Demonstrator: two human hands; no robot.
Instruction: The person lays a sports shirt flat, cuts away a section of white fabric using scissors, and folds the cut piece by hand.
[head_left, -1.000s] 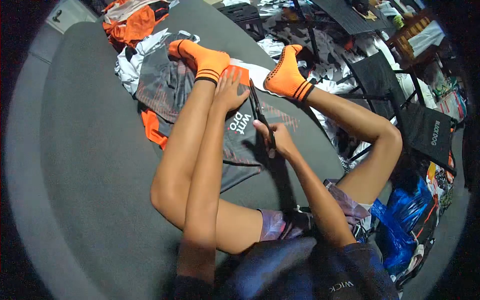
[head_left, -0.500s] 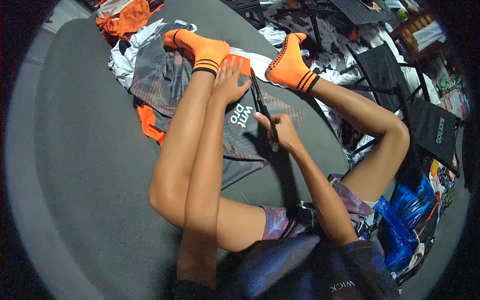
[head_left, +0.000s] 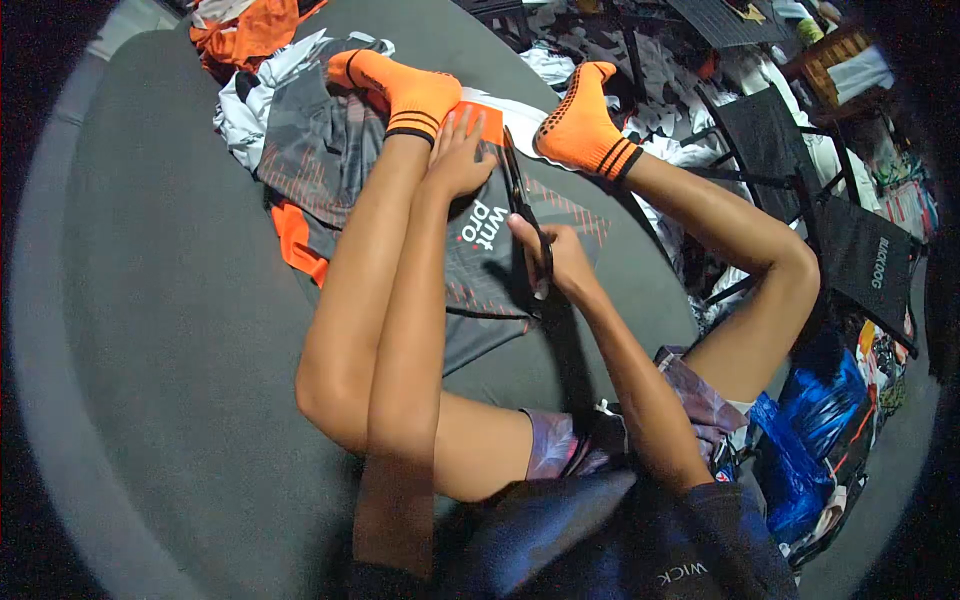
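My right hand (head_left: 565,262) is wrapped round the handles of black scissors (head_left: 518,185). The long blades point away from me and meet the edge of an orange panel (head_left: 488,124) on a dark grey printed jersey (head_left: 475,275). Pressing on that panel is my left hand (head_left: 460,162), fingers stretched out and thumb apart, close to the blades. White lettering shows on the jersey between my two hands. White fabric (head_left: 505,108) lies beyond the orange panel. My left foot, in an orange sock (head_left: 415,90), rests on the cloth.
Underneath is a wide grey padded surface (head_left: 190,300). White and grey garments (head_left: 250,120) and orange clothing (head_left: 250,40) are heaped at the far left. My other orange-socked foot (head_left: 590,125) is at the right. Black folding chairs (head_left: 870,245) and a blue plastic bag (head_left: 820,400) stand beyond.
The scissors have shifted slightly forward along the orange panel, and their angle has changed a little. My left thumb has drawn in slightly. Both legs stay almost where they were.
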